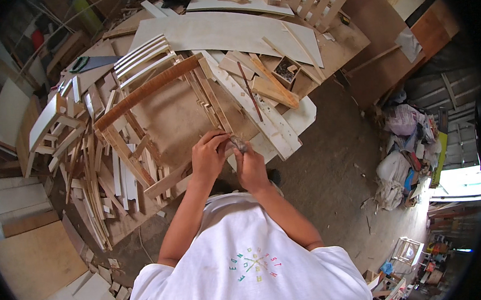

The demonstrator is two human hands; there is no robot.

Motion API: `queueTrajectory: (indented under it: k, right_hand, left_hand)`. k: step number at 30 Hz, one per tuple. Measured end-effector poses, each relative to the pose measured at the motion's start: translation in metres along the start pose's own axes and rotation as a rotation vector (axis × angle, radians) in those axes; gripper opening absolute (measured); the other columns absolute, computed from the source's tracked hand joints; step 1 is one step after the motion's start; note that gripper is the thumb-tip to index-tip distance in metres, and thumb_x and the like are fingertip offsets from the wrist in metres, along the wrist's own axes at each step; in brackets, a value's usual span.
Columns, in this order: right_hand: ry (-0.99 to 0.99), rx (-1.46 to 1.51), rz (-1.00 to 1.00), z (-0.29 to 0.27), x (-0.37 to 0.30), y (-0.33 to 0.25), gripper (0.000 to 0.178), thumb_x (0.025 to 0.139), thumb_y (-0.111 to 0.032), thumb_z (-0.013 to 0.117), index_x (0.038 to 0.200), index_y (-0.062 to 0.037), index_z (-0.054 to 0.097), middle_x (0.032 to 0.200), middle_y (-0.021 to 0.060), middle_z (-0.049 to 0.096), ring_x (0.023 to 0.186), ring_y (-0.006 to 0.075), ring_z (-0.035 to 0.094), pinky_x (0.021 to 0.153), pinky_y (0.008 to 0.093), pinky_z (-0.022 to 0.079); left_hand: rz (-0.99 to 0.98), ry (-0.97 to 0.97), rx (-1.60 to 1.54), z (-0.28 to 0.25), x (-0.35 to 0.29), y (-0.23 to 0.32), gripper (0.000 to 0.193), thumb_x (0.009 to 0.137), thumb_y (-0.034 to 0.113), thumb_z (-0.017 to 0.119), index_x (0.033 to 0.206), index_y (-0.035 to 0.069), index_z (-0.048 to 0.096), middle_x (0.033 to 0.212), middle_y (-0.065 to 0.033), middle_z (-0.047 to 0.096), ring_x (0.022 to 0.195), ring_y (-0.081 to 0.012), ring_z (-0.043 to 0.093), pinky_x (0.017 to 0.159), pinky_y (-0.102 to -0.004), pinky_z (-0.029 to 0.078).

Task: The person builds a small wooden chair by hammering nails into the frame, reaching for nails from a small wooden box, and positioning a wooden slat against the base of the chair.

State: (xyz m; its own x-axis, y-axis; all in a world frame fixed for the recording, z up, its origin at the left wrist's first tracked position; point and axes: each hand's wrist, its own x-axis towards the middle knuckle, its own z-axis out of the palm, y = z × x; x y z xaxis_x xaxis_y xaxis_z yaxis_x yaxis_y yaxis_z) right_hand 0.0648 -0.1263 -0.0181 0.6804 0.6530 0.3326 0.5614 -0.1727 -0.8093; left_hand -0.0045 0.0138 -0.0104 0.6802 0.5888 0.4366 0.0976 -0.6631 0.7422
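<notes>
My left hand (208, 152) is at the near right corner of a wooden frame (146, 95), thumb and fingers drawn together in a pinch. What they hold, if anything, is too small to make out. Close beside it, my right hand (251, 167) grips a small grey-brown object (239, 144) whose kind does not show clearly; its end points toward the left fingertips. The frame lies on a worktable (171, 121), with a reddish-brown rail along its far side and slatted pieces inside its left and right sides.
Right of the frame, a long white board (248, 107) carries a thin dark stick (249, 91). Beyond stands a small wooden box of dark bits (287, 71). A handsaw (94, 62) lies far left, above many loose wood strips (89, 183). Stuffed bags (395, 167) sit at right.
</notes>
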Motion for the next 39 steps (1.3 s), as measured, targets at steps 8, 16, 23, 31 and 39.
queueTrajectory:
  k: [8, 16, 23, 31, 39]
  right_hand:
    - [-0.063, -0.072, 0.081, 0.007, 0.000, 0.008, 0.024, 0.109, -0.017, 0.051, 0.116, 0.0046, 0.057, 0.079, 0.0263, 0.064, 0.073, 0.0504, 0.066, 0.061, 0.0532, 0.052]
    - [-0.023, -0.021, -0.018, 0.003, -0.004, 0.000, 0.020, 0.108, -0.014, 0.052, 0.115, 0.0051, 0.055, 0.082, 0.0301, 0.065, 0.076, 0.0527, 0.065, 0.062, 0.0554, 0.051]
    - [-0.028, 0.008, 0.058, 0.001, 0.000, 0.004, 0.025, 0.110, -0.017, 0.048, 0.119, 0.0048, 0.058, 0.083, 0.0309, 0.065, 0.078, 0.0536, 0.065, 0.064, 0.0559, 0.052]
    - [0.005, 0.072, 0.024, -0.002, -0.007, 0.008, 0.027, 0.108, -0.017, 0.052, 0.123, 0.0047, 0.057, 0.086, 0.0281, 0.068, 0.077, 0.0499, 0.068, 0.064, 0.0541, 0.053]
    - [-0.051, -0.030, -0.016, 0.005, 0.004, 0.015, 0.026, 0.108, -0.015, 0.051, 0.124, 0.0051, 0.056, 0.090, 0.0295, 0.068, 0.078, 0.0525, 0.066, 0.064, 0.0549, 0.053]
  left_hand:
    - [-0.022, -0.020, -0.024, 0.001, -0.001, -0.003, 0.023, 0.084, -0.008, 0.075, 0.102, 0.006, 0.080, 0.104, -0.0116, 0.077, 0.090, -0.0292, 0.077, 0.078, -0.0366, 0.062]
    - [0.006, -0.007, 0.007, -0.002, -0.003, -0.003, 0.022, 0.083, -0.007, 0.075, 0.101, 0.004, 0.080, 0.106, -0.0119, 0.077, 0.091, -0.0310, 0.076, 0.080, -0.0369, 0.062]
    - [-0.010, -0.010, 0.002, -0.002, -0.001, -0.002, 0.020, 0.084, -0.007, 0.074, 0.099, 0.004, 0.080, 0.106, -0.0120, 0.077, 0.092, -0.0313, 0.076, 0.080, -0.0367, 0.062]
    - [0.019, -0.032, 0.003, -0.006, -0.001, -0.001, 0.021, 0.086, -0.007, 0.072, 0.102, 0.005, 0.079, 0.107, -0.0121, 0.077, 0.094, -0.0311, 0.077, 0.079, -0.0376, 0.062]
    - [-0.002, -0.037, -0.009, -0.005, -0.002, -0.004, 0.024, 0.085, -0.008, 0.070, 0.102, 0.005, 0.079, 0.108, -0.0125, 0.077, 0.097, -0.0309, 0.076, 0.084, -0.0369, 0.061]
